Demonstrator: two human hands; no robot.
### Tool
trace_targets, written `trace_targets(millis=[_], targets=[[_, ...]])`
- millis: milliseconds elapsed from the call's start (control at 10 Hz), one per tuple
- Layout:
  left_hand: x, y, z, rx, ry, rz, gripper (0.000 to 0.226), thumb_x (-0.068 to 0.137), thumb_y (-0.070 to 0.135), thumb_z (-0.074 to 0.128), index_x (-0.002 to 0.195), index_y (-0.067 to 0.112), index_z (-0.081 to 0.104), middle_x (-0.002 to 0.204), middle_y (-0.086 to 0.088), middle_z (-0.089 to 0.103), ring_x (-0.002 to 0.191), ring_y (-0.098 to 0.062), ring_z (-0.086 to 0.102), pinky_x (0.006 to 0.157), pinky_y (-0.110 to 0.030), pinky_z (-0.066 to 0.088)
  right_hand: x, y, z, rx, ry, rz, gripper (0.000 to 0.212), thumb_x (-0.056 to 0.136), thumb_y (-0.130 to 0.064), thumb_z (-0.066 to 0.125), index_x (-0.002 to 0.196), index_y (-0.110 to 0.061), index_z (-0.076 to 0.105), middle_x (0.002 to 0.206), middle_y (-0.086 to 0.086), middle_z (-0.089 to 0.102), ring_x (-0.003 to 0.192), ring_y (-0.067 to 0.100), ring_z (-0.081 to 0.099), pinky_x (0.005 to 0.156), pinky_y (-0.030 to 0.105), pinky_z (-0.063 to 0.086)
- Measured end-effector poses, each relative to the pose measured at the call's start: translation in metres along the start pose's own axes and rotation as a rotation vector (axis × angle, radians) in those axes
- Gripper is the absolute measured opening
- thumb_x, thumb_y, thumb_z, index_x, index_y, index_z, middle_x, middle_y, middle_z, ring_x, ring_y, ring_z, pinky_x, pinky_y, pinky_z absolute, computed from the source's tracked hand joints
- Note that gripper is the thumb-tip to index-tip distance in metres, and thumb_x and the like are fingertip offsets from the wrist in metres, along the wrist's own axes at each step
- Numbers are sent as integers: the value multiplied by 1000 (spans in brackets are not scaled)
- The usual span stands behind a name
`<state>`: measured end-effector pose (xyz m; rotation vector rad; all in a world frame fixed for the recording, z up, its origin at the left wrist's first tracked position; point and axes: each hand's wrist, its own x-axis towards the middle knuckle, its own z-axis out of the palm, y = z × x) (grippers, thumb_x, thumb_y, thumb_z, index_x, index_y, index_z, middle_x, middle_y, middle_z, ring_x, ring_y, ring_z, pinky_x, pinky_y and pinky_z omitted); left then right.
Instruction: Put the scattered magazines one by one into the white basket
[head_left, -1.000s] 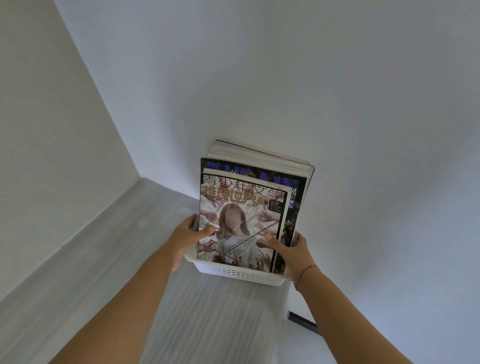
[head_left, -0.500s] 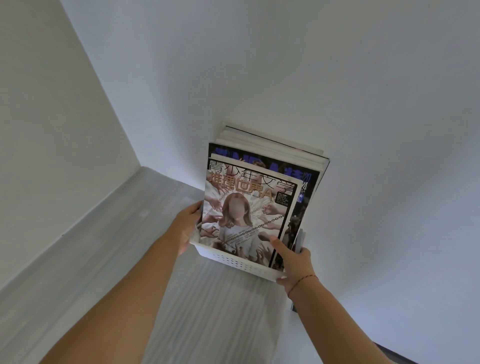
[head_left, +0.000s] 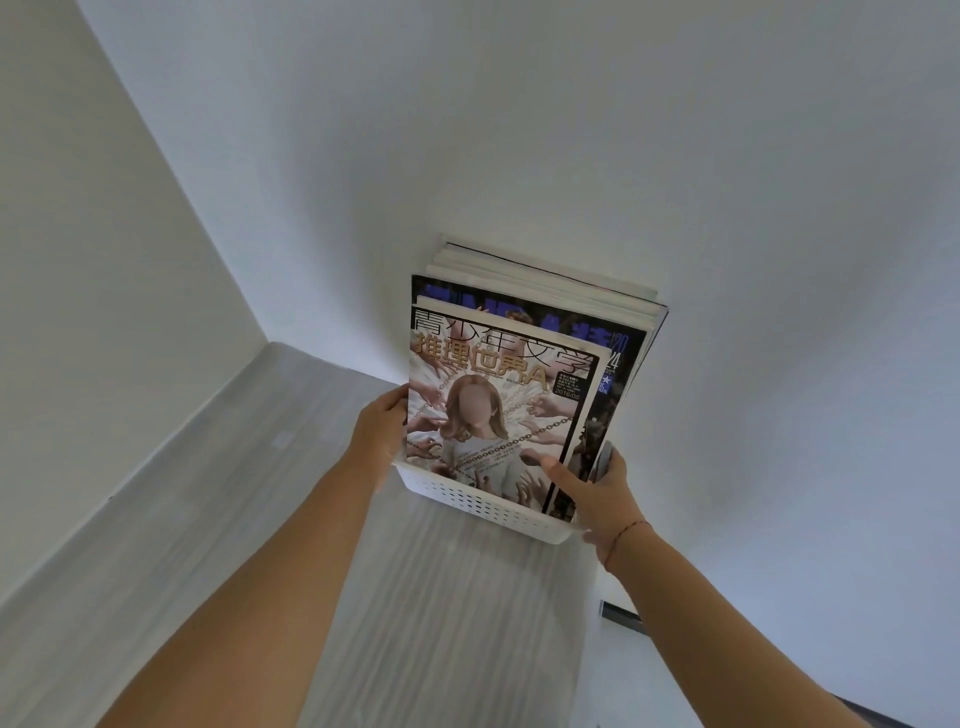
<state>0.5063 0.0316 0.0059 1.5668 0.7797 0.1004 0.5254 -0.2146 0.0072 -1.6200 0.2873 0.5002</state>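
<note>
Head view looked down both bare forearms to a white basket (head_left: 480, 506) on a pale grey shelf (head_left: 270, 509), tight against the white wall (head_left: 571, 130). The magazines (head_left: 540, 291) stood upright in the basket, packed one behind another, tops well above the rim. The front magazine (head_left: 493, 410) showed a figure ringed by reaching hands and a chain, with a dark-covered one just behind it. The left hand (head_left: 382, 434) was cupped against the left edge of the stack, fingers hidden behind the cover, so whether it gripped there I could not tell. The right hand (head_left: 597, 493) clasped the basket's right front corner, thumb pressed on the front cover's lower right, fingers wrapped round the stack's right side. A thin red cord (head_left: 623, 535) circled that wrist.
</note>
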Motion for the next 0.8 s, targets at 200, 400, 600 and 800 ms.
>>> trace_targets(millis=[200, 400, 600, 800], targets=[[-14, -15, -1, -182, 21, -133, 37, 100, 17, 37, 132, 21, 53, 130, -7, 60, 111, -30, 60, 91, -41, 52, 3, 2, 2, -18, -17, -58, 73, 70, -32, 78, 128, -18, 35, 121, 9, 57, 110, 28, 57, 95, 48, 49], [-10, -15, 5, -230, 78, -133, 39, 100, 11, 34, 134, 17, 51, 124, -9, 64, 106, -30, 63, 93, -44, 51, 6, 5, 4, 7, -4, -78, 73, 71, -32, 78, 128, -18, 35, 121, 7, 57, 113, 29, 56, 96, 47, 48], [-17, -21, 4, -178, 96, -122, 41, 100, 15, 33, 139, 16, 44, 141, -12, 49, 116, -29, 55, 94, -37, 48, 3, 4, 1, -51, 8, -91, 72, 70, -32, 78, 127, -15, 36, 124, 12, 56, 110, 27, 57, 99, 47, 47], [-107, -82, -15, -28, 331, -180, 44, 97, 18, 40, 141, 10, 41, 147, -9, 42, 135, -25, 39, 109, -34, 28, -33, 4, -8, -457, 268, -327, 86, 75, -34, 75, 144, -14, 26, 147, 12, 32, 134, 32, 35, 109, 50, 34]])
